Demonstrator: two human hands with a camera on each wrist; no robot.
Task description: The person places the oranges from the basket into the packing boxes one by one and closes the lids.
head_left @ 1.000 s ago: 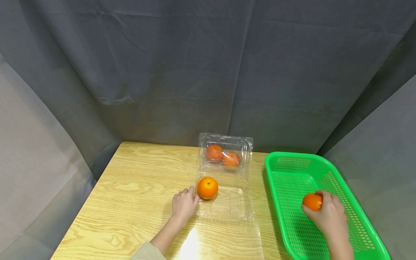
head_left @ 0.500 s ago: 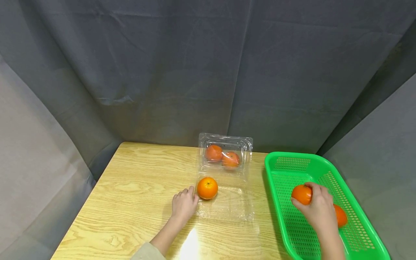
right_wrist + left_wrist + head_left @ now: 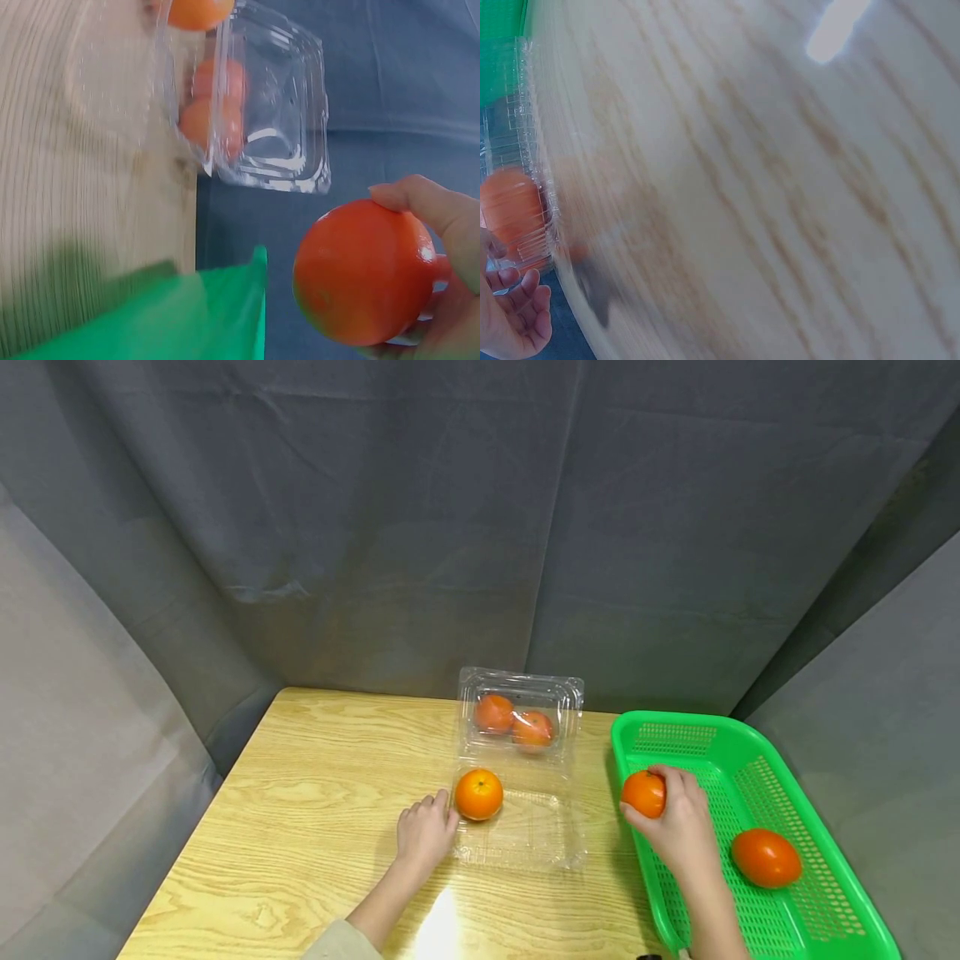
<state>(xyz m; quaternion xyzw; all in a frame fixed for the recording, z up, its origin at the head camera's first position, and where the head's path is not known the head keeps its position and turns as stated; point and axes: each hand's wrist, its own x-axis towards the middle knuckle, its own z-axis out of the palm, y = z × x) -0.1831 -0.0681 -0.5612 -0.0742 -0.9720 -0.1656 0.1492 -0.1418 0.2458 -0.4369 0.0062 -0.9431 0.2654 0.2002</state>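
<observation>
My right hand (image 3: 678, 818) grips a round red-orange fruit (image 3: 643, 794), thumb on one side and fingers on the other, over the left rim of the green basket (image 3: 628, 727). In the right wrist view this fruit (image 3: 364, 271) is smooth and shiny. A second, longer red-orange fruit (image 3: 767, 858) lies in the basket. My left hand (image 3: 425, 833) pinches the left edge of an opened clear plastic clamshell (image 3: 540, 852); its fingers (image 3: 525, 315) curl beside the wall. Inside the clamshell's near half sits an orange (image 3: 478, 794).
Two red-orange fruits (image 3: 532, 727) show through the clamshell's clear lid half (image 3: 567, 693) at the back. Wooden tabletop (image 3: 315, 777) stretches to the left. A grey curtain (image 3: 390, 527) hangs behind the table's far edge.
My right hand has carried the round fruit left and up to the basket's left rim, uncovering the other fruit in the basket. My left hand has stayed in place.
</observation>
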